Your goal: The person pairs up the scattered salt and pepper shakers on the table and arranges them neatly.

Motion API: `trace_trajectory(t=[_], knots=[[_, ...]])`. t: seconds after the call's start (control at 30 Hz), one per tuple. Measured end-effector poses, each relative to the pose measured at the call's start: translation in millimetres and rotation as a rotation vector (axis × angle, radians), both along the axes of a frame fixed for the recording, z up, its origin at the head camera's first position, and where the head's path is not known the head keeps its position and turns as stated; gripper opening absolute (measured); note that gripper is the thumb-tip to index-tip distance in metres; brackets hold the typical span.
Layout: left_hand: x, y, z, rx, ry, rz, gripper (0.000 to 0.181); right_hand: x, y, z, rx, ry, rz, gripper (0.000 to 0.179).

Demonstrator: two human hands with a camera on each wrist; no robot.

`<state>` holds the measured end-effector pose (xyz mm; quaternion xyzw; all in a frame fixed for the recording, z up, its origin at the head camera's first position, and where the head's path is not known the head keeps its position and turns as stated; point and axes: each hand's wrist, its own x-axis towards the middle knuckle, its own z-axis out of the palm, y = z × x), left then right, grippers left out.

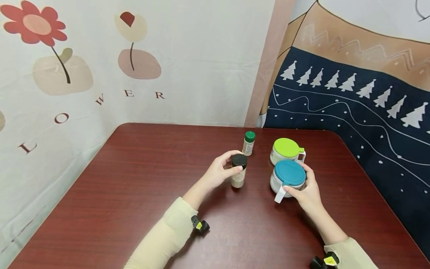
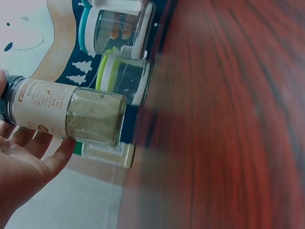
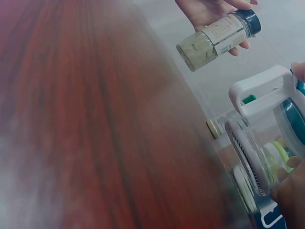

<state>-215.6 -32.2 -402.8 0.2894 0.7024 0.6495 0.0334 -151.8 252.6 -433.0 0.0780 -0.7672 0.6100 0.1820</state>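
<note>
My left hand (image 1: 220, 170) grips a black-capped glass spice jar (image 1: 238, 178) near its top, thumb on one side and fingers behind. Greyish-green powder fills the lower part of the jar (image 2: 95, 114), below a printed label. To the right, my right hand (image 1: 307, 190) holds a clear seasoning pot with a blue lid (image 1: 289, 172), thumb near its white handle and fingers round the far side. In the right wrist view the blue-lidded pot's white handle (image 3: 262, 90) faces the camera, and its base shows tilted.
Behind the blue-lidded pot stands a similar pot with a lime-green lid (image 1: 286, 147). A small green-capped spice bottle (image 1: 248, 144) stands behind the jar. The dark red wooden table (image 1: 151, 160) reaches back to printed wall cloths (image 1: 201, 63).
</note>
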Motion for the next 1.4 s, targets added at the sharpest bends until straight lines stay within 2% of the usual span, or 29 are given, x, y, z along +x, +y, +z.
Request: trace_trajectory(t=[0.2, 0.53, 0.87, 1.13, 1.4], knots=[[-0.3, -12.8, 2.9, -0.002, 0.010, -0.013, 0.042, -3.7, -7.6, 1.5, -0.064, 0.014, 0.071, 0.083], [-0.3, -31.0, 5.6, -0.008, -0.006, -0.048, 0.043, -6.9, -20.5, 2.7, -0.071, 0.007, 0.102, 0.082], [3.4, -48.6, 4.0, 0.036, 0.054, -0.101, 0.041, -12.8, -36.3, 8.7, -0.035, -0.015, 0.144, 0.084], [9.5, -61.6, 4.8, 0.049, 0.049, -0.104, 0.041, -15.3, -46.9, 10.0, -0.033, -0.054, 0.166, 0.084], [14.0, -73.1, 9.2, 0.056, 0.020, -0.093, 0.038, -15.7, -62.3, 10.3, -0.081, -0.048, 0.228, 0.086]])
